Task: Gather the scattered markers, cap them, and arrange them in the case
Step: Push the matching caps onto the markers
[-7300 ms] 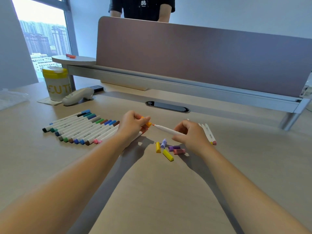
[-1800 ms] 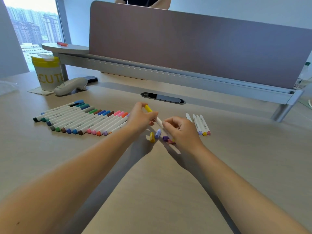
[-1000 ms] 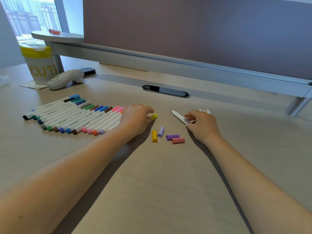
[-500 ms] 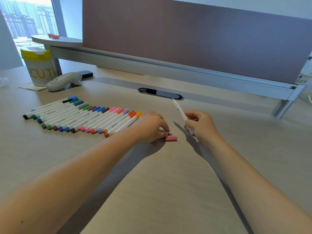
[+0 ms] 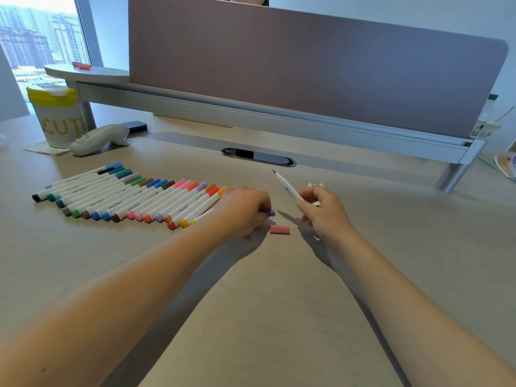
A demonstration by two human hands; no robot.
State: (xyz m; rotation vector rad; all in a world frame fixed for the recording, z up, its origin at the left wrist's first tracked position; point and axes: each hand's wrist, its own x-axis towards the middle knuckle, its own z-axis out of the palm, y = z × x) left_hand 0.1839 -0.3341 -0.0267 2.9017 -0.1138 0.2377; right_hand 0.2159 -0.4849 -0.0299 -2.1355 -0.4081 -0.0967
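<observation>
1. On the desk (image 5: 251, 317) from our head view, we've got a row of capped markers (image 5: 125, 199) lying side by side at our left.
2. Our left hand (image 5: 243, 209) sits at the row's right end, fingers curled, pinching a purple cap (image 5: 270, 213) just off the wood.
3. Our right hand (image 5: 324, 210) grips an uncapped white marker (image 5: 287, 187), fingers clamped on its barrel, tip tilted up and away.
4. Between both hands, a pink cap (image 5: 279, 229) lies flat, touching neither.
5. Behind our right hand, more white markers (image 5: 315, 186) peek out.
</observation>
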